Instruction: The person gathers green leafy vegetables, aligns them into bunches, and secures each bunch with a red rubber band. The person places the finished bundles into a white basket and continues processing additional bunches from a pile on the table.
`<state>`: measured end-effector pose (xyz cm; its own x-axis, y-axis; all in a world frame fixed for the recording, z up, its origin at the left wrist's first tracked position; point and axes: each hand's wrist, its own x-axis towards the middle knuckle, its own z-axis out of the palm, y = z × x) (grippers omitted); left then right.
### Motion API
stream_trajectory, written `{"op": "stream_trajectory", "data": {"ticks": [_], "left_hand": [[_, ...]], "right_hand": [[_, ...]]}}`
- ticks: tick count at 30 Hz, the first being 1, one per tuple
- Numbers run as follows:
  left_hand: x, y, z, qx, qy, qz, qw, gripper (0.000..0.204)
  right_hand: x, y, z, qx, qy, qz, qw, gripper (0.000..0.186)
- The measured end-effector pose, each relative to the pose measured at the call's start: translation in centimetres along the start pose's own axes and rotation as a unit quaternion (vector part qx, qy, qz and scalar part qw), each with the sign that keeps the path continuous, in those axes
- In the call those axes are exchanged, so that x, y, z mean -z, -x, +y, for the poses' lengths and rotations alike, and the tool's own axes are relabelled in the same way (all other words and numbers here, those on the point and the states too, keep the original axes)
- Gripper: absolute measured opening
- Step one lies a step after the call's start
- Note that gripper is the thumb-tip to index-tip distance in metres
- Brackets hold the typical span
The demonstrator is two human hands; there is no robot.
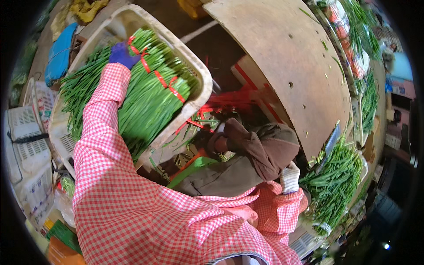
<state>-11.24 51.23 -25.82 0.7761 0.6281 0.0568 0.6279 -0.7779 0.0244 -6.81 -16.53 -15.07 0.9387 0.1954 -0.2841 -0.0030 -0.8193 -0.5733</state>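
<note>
My left hand [123,55], in a purple glove, grips the top of a bundle of long green chives inside a dirty white plastic crate [201,77]. Beside it lie several chive bundles [145,106] bound with red bands, their cut ends toward the back, and darker leaves [84,84] fill the crate's left side. My right hand [289,176], in a white glove, is low at the right by my brown-clad knee, next to a pile of loose chives [331,185] and a flat metal blade [327,148]. Its fingers are too hidden to read.
A wooden board [269,48] curves across the right, with more greens [362,26] in crates beyond. Red bands and leaf scraps [198,123] lie on the floor past my legs. Pale crates [26,168] and a blue object [62,51] stand at the left.
</note>
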Motion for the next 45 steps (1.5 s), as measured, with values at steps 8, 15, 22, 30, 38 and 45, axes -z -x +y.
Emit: {"op": "stream_trajectory", "data": {"ticks": [8,15,22,30,38,45], "left_hand": [[1.7,0.0,1.3,-0.040,-0.024,-0.008,0.999,0.079],[5.4,2.8,3.1,-0.136,0.042,0.153,0.978,0.070],[12.0,20.3,24.1,-0.281,0.417,-0.031,0.864,0.031],[-21.1,30.2,16.6,0.290,0.602,-0.558,0.492,0.015],[-17.9,25.4,17.4,0.533,0.571,-0.282,0.557,0.022],[-15.3,26.4,18.1,-0.028,0.177,-0.420,0.890,0.032]], "right_hand": [[0.9,0.9,-1.4,-0.099,-0.036,0.023,0.994,0.016],[1.9,1.4,0.1,-0.112,-0.047,0.024,0.992,0.014],[0.4,3.1,3.6,-0.197,-0.097,0.019,0.975,0.015],[0.1,3.9,8.0,-0.191,-0.085,-0.002,0.978,0.012],[-1.5,4.0,11.1,-0.190,-0.167,-0.013,0.967,0.013],[-1.3,3.2,9.4,-0.161,-0.147,-0.021,0.976,0.013]]}}
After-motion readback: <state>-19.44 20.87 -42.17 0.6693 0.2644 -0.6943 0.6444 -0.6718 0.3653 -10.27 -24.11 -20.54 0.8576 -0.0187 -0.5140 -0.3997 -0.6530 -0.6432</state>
